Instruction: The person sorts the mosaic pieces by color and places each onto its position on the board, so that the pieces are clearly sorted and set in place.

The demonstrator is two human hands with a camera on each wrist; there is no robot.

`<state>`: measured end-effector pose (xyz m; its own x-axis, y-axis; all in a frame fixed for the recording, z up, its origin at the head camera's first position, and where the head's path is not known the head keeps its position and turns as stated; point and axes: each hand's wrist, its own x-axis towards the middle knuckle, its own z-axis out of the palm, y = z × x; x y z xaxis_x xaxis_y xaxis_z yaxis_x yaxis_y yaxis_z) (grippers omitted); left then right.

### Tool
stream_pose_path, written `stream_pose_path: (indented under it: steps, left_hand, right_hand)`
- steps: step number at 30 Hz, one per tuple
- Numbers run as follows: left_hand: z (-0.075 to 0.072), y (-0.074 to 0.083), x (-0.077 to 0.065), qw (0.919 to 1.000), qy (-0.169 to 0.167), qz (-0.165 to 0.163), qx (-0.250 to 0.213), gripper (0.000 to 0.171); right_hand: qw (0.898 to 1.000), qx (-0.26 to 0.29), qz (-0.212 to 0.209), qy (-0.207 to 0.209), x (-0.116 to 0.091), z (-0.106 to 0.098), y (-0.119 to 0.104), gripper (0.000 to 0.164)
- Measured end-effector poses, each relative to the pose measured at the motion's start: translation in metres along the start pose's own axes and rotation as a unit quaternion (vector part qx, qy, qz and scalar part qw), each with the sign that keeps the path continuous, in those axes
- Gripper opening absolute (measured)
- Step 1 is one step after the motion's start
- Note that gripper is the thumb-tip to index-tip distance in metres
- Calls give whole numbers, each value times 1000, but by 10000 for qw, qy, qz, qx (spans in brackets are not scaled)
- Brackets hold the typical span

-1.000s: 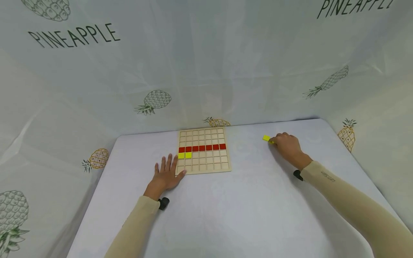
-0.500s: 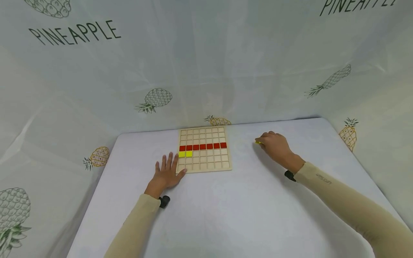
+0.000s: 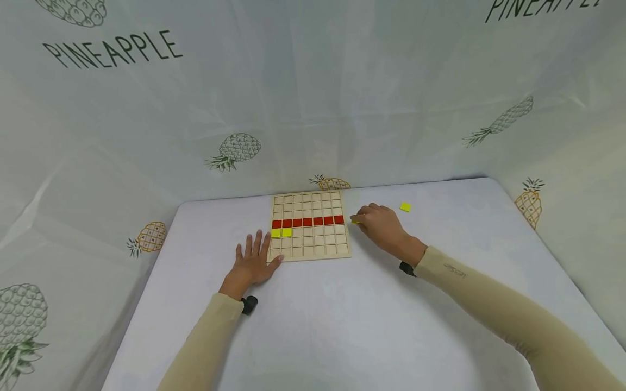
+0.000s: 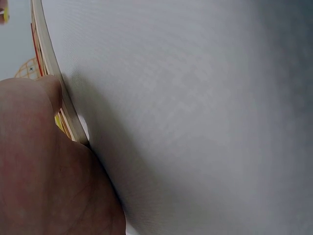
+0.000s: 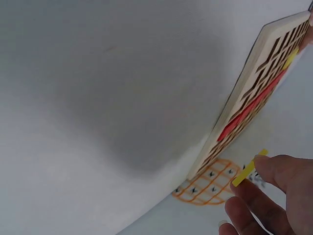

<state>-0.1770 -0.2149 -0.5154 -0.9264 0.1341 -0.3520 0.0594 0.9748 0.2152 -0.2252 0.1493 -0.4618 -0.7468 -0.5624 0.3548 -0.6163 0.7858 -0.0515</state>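
A wooden grid board (image 3: 313, 250) lies at the far side of the table. One row of it is filled with red tiles (image 3: 307, 222), and two yellow tiles (image 3: 286, 232) sit at the left of the row below. My left hand (image 3: 251, 267) rests flat with spread fingers at the board's lower left corner, its thumb on the edge. Thumb and fingers of my right hand (image 3: 383, 227) pinch a yellow tile (image 5: 250, 168) just right of the board, apart from it. Another yellow tile (image 3: 405, 207) lies on the table behind that hand.
A white table (image 3: 313, 326) carries everything. Behind it and at both sides hangs a pale cloth (image 3: 313, 108) printed with pineapples. Dark wrist cameras (image 3: 249, 305) are strapped under both wrists.
My right hand has moved left from the loose yellow tiles to beside the board, carrying one tile. The other tile it left behind is now uncovered. My left hand stays in place.
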Motion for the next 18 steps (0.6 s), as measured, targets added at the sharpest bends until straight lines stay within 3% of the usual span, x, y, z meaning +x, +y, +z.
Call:
stream_pose_path:
  steps: [18]
  left_hand:
    - [2, -2, 1, 10000, 46, 51, -10, 89]
  right_hand:
    - [9987, 313, -401, -16, 41, 25, -58, 20]
